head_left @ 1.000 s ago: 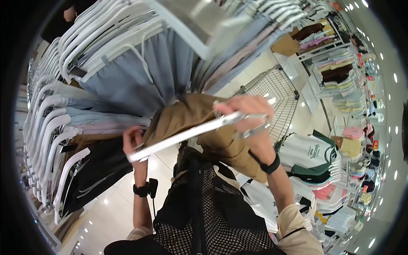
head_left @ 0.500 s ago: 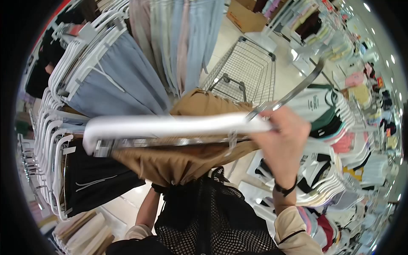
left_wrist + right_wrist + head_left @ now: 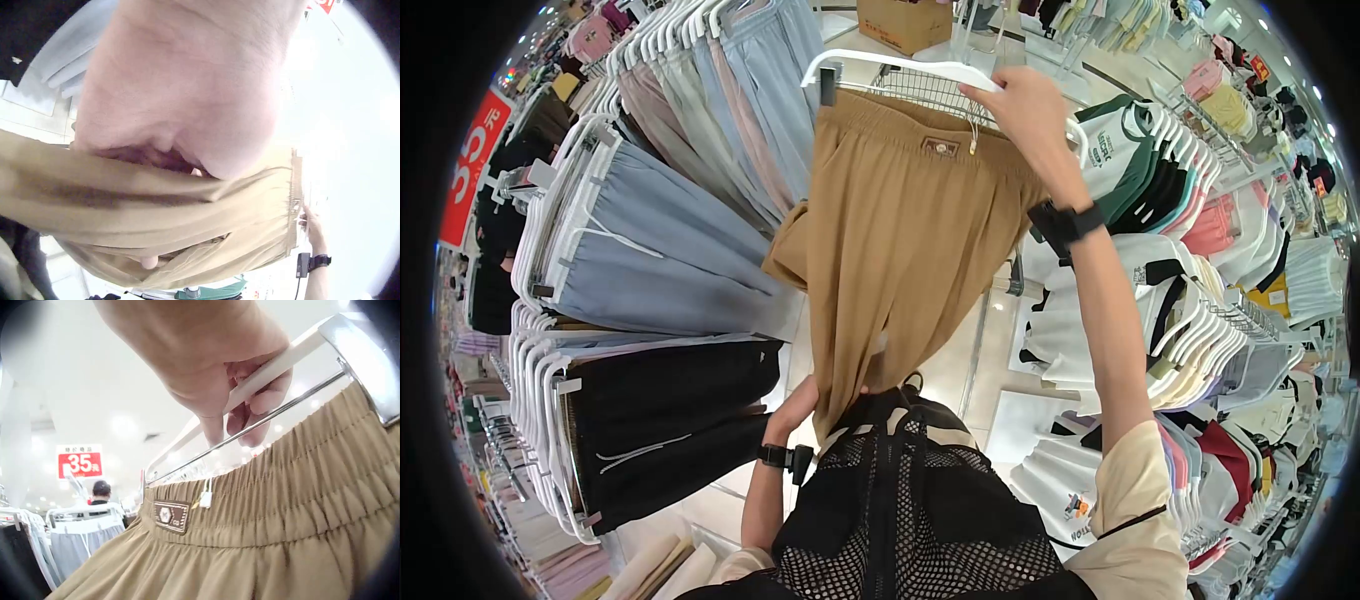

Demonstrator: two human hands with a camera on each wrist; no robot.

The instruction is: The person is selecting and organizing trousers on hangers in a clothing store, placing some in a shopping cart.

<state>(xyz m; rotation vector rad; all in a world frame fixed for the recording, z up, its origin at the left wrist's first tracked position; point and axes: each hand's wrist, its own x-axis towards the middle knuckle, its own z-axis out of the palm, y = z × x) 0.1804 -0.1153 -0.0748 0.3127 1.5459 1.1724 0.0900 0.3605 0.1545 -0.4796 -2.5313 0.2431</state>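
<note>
A pair of brown trousers with a gathered elastic waistband and a small brown patch hangs from a white clip hanger. My right hand grips the hanger's bar near its middle, thumb and fingers curled round it. Metal clips at the hanger's ends hold the waistband. Low down, my left hand is at a trouser leg. In the left wrist view the brown cloth crosses over its palm and hides most of the fingers; one fingertip shows beyond the fold. I cannot tell whether these fingers are curled.
To the left, racks carry blue-grey trousers and black trousers on white hangers. Printed tops hang at the right. A wire shopping cart stands behind the hanger, with a cardboard box beyond. A red price sign is far left.
My right hand has raised the hanger away from me, and the trousers now hang lengthwise with their front showing. The left hand, earlier near the hanger's end, is now by the trouser leg.
</note>
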